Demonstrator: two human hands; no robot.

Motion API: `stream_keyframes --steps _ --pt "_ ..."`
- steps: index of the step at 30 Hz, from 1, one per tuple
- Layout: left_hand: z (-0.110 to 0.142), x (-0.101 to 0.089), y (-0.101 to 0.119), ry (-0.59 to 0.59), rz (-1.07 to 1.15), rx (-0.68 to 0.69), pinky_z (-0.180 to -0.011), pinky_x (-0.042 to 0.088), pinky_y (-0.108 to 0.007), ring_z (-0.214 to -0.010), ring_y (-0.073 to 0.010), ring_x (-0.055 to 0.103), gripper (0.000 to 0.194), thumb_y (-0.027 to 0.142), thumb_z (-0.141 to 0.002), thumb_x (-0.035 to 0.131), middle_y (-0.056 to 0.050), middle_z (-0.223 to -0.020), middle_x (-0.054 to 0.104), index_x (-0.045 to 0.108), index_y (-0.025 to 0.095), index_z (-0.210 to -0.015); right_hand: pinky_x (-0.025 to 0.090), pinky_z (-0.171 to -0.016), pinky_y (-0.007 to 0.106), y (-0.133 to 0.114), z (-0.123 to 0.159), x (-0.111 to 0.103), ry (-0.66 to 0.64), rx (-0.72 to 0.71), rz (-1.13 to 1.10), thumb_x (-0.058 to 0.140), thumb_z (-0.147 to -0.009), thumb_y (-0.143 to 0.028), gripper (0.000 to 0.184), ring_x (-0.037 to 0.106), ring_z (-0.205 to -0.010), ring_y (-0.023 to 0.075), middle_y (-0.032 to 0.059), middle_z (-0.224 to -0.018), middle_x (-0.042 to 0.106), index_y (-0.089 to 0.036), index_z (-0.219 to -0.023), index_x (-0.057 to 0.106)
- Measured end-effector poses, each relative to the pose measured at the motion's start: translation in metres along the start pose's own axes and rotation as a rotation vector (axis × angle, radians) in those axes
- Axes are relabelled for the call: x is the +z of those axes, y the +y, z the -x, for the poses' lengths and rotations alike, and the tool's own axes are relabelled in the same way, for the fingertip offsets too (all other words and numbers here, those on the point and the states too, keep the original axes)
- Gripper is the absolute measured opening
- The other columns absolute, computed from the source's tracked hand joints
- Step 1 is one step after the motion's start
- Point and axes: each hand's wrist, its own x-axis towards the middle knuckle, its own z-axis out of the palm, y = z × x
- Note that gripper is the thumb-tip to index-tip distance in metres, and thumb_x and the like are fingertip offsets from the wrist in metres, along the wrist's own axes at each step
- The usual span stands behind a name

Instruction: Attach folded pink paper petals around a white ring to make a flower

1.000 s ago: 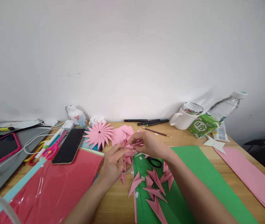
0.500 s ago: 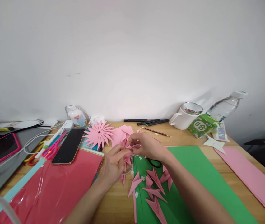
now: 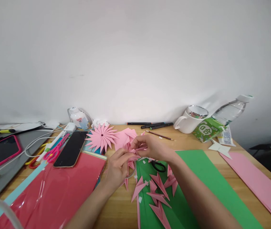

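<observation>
Over the near middle of the table, my left hand and my right hand meet with fingertips pinched on a small folded pink paper piece. My fingers partly cover the piece. Just beneath lies a clear ring, perhaps a tape roll, with pink points around it. Several loose pointed pink folded papers are scattered on a green paper sheet, near the black handle of scissors. Behind my left hand rests a finished pink paper pinwheel star with a dark centre.
At left are a red sheet in plastic, a black phone, pink scissors and a pink-cased phone. Markers, a pencil, a mug, a green box and a water bottle line the back.
My right fingertips have shifted slightly on the pink paper piece, with both hands still pinching it. A skin-coloured bit, perhaps fingers, now shows at the far left edge.
</observation>
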Motion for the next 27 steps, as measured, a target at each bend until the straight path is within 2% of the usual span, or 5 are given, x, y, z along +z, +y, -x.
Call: stream_keyframes --steps 11,15,18,22,27 --pt "0.000 0.000 0.000 0.013 -0.025 -0.032 -0.058 0.043 -0.021 -0.066 -0.0118 0.057 0.037 0.002 -0.084 0.039 -0.002 -0.075 0.062 0.069 0.021 -0.094 0.049 -0.071 0.026 0.002 0.000 -0.001 0.137 -0.010 0.188 0.055 -0.064 0.002 0.023 0.060 -0.074 0.0136 0.0012 -0.079 0.062 -0.015 -0.079 0.060" --pt "0.001 0.000 -0.002 0.050 -0.080 -0.071 -0.060 0.044 -0.023 -0.069 -0.0135 0.057 0.032 0.005 -0.086 0.041 -0.004 -0.075 0.062 0.069 0.018 -0.092 0.046 -0.089 0.036 -0.012 0.009 -0.001 0.296 -0.084 0.502 0.059 -0.075 -0.005 0.012 0.057 -0.104 0.0210 0.0099 -0.109 0.059 -0.016 -0.073 0.064" --pt "0.000 0.000 -0.002 0.075 -0.129 -0.058 -0.058 0.043 -0.023 -0.068 -0.0138 0.056 0.031 0.005 -0.085 0.041 -0.004 -0.073 0.061 0.069 0.017 -0.092 0.043 -0.094 0.042 -0.019 0.011 0.004 0.241 -0.115 0.717 0.056 -0.081 -0.007 0.018 0.050 -0.116 0.0268 0.0147 -0.124 0.054 -0.015 -0.070 0.067" --pt "0.001 -0.001 -0.002 0.074 -0.131 -0.028 -0.058 0.042 -0.023 -0.069 -0.0138 0.055 0.036 0.001 -0.083 0.040 -0.004 -0.075 0.060 0.068 0.018 -0.098 0.045 -0.091 0.044 -0.020 0.007 0.013 0.210 -0.070 0.829 0.053 -0.084 -0.008 0.023 0.049 -0.116 0.0305 0.0178 -0.126 0.055 -0.012 -0.068 0.068" --pt "0.003 -0.001 -0.003 0.055 -0.118 -0.009 -0.061 0.044 -0.023 -0.072 -0.0132 0.055 0.038 -0.001 -0.082 0.040 -0.003 -0.079 0.059 0.067 0.018 -0.100 0.047 -0.083 0.034 -0.017 0.002 0.018 0.216 -0.026 0.768 0.054 -0.080 -0.003 0.026 0.062 -0.097 0.0229 0.0148 -0.112 0.064 -0.012 -0.059 0.064"
